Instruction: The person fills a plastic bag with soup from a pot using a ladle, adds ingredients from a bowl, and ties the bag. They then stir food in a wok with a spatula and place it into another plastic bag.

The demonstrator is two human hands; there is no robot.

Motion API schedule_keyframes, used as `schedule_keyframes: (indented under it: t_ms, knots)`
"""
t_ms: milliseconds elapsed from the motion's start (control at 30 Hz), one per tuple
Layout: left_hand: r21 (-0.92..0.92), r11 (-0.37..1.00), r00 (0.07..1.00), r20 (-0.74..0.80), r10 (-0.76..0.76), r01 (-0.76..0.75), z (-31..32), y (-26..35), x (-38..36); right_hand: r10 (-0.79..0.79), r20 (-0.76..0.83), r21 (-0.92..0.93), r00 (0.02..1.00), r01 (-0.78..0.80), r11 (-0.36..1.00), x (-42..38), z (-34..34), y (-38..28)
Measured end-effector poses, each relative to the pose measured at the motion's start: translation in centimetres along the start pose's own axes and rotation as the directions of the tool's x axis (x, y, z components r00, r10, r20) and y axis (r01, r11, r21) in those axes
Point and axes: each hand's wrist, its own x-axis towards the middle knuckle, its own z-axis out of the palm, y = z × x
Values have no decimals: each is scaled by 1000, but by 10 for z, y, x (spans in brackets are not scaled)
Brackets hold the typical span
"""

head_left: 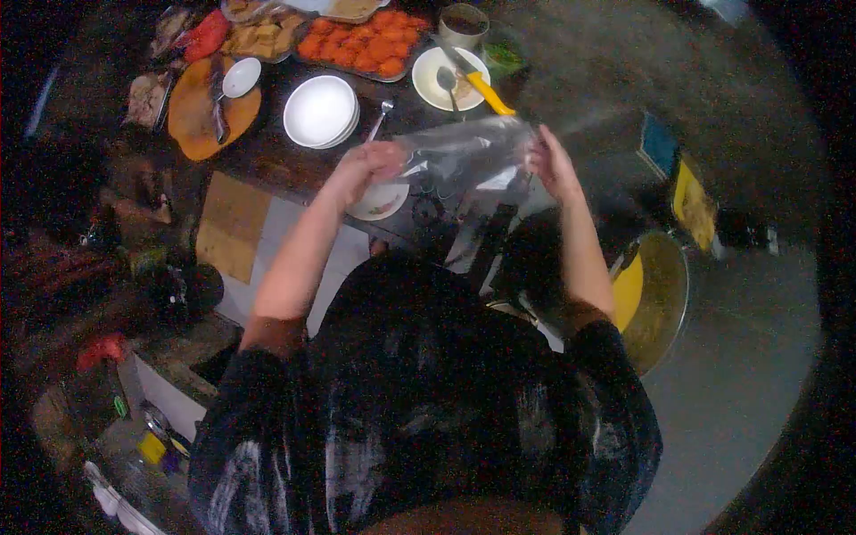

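Both my hands hold a clear plastic bag (pixel 464 153) stretched between them above the dark table (pixel 267 156). My left hand (pixel 374 162) grips its left end, just over a small white plate (pixel 379 203). My right hand (pixel 548 160) grips the right end, near the table's edge. The bag looks crumpled and I cannot tell whether anything is in it.
On the table stand a stack of white bowls (pixel 321 111), a plate with a yellow-handled knife (pixel 477 85), a tray of orange pieces (pixel 361 45), a mug (pixel 464 25) and a round wooden board (pixel 209 107). A metal basin (pixel 660 294) sits on the floor at right.
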Motion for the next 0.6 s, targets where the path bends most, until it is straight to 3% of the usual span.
schedule_keyframes:
  t_ms: [33,67,100,133,167,200,233,267,333,367,433,533,600]
  knots:
    - [56,998,999,35,39,-41,-10,-15,3,0,3,-2,1000,0,1000,4,-9,3]
    - [109,991,995,70,77,-84,-13,-21,2,-415,-274,-409,868,285,867,-1,-7,2]
    - [102,991,995,60,79,-85,-14,-29,3,-795,-304,-788,524,331,519,-3,-2,0]
    - [27,996,997,8,81,-81,-11,-41,4,-910,-151,-848,385,422,320,-8,3,7]
    - [-45,996,996,-40,79,-81,-1,-49,3,-825,-57,-693,563,573,438,-40,47,7]
    - [-19,998,995,-77,63,-65,31,-30,-14,-732,194,-606,653,667,433,-42,66,23]
    - [-18,998,996,-77,54,-55,39,-37,-13,-437,247,-606,865,490,627,-49,92,43]
    - [139,982,986,-88,143,-130,45,-43,-10,-449,411,-666,793,598,446,-26,97,87]
    - [334,909,965,-2,264,-248,43,-56,-3,-88,491,-724,867,463,512,-47,136,71]
    - [337,908,963,-12,269,-249,42,-48,-9,-85,501,-720,861,469,511,-42,141,73]
    - [-17,997,997,32,75,-75,49,-21,-39,62,676,-418,735,312,853,-34,150,79]
    - [-107,993,999,10,-46,47,38,4,-70,146,698,-443,701,263,857,-46,162,63]
    - [-12,991,984,-116,133,-136,-6,-13,-72,123,670,-453,732,272,849,-42,161,67]
